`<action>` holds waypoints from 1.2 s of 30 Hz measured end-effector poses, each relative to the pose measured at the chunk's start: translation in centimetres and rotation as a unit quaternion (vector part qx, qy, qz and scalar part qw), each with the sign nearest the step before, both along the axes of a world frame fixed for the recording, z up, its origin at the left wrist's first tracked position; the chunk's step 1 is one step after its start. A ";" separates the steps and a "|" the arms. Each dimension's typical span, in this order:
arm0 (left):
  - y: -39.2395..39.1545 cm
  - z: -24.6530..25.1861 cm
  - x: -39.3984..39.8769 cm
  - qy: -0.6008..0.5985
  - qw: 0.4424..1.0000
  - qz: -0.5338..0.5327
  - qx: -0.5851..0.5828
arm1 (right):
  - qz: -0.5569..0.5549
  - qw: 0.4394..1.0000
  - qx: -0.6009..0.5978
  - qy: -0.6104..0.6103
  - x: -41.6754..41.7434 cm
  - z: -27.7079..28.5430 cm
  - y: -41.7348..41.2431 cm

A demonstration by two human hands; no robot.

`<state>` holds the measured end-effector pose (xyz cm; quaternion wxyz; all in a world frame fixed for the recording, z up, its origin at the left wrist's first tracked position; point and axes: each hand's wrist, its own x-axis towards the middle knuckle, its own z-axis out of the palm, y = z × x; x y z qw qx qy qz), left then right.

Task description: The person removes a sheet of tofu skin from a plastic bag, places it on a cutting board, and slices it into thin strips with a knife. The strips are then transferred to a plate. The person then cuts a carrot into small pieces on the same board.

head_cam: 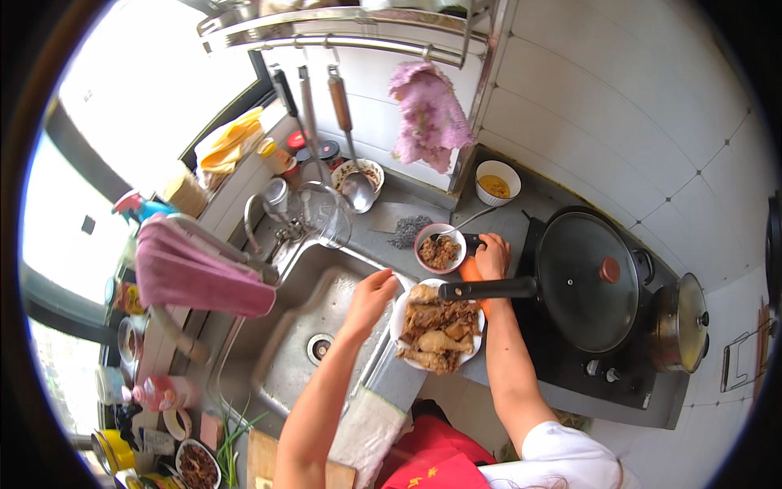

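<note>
My left hand (pixel 371 299) is over the sink's right edge, fingers bent together, beside a white plate (pixel 398 333) of cooked meat pieces (pixel 441 342). Whether it holds anything is unclear. My right hand (pixel 493 257) reaches past the plate, its fingers curled round a black handle (pixel 473 240); what that handle belongs to is partly hidden. An orange item (pixel 469 269) lies under that hand. Left of it stands a bowl of chopped brown food (pixel 440 252) with a spoon (pixel 473 220) in it. A pan's long black handle (pixel 489 288) crosses above the plate and my right forearm.
A lidded pan (pixel 586 281) and a lidded pot (pixel 678 324) are on the hob at right. The steel sink (pixel 293 342) is at left. Steel wool (pixel 410 231) and a white bowl (pixel 498 183) stand behind. Ladles and a pink cloth (pixel 431 116) hang from the rack.
</note>
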<state>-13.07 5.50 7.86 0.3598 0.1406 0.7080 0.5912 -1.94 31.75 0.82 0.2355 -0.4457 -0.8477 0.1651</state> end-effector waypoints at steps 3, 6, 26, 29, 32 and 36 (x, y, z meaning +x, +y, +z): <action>7.7 -1.7 -0.6 -0.099 0.992 -0.066 -0.047 | 0.012 0.991 -0.132 -0.010 -1.1 -0.3 2.4; 10.7 -3.3 -0.9 -0.146 0.989 -0.019 -0.011 | 0.029 0.984 -0.166 -0.059 -1.7 -0.5 4.0; 5.9 -0.6 -8.0 -0.095 0.990 0.105 -0.007 | 0.044 0.995 0.046 -0.072 -0.5 7.6 -2.5; 5.9 -1.8 -7.9 -0.110 0.987 0.119 -0.004 | 0.019 0.999 0.002 -0.048 1.2 8.5 -3.8; 5.6 -3.9 -8.1 -0.129 0.981 0.142 0.014 | -0.005 0.998 -0.041 -0.040 2.6 8.9 -5.4; 6.4 -5.6 -8.2 -0.150 0.974 0.165 0.032 | 0.000 0.999 -0.049 0.008 5.1 8.1 -7.1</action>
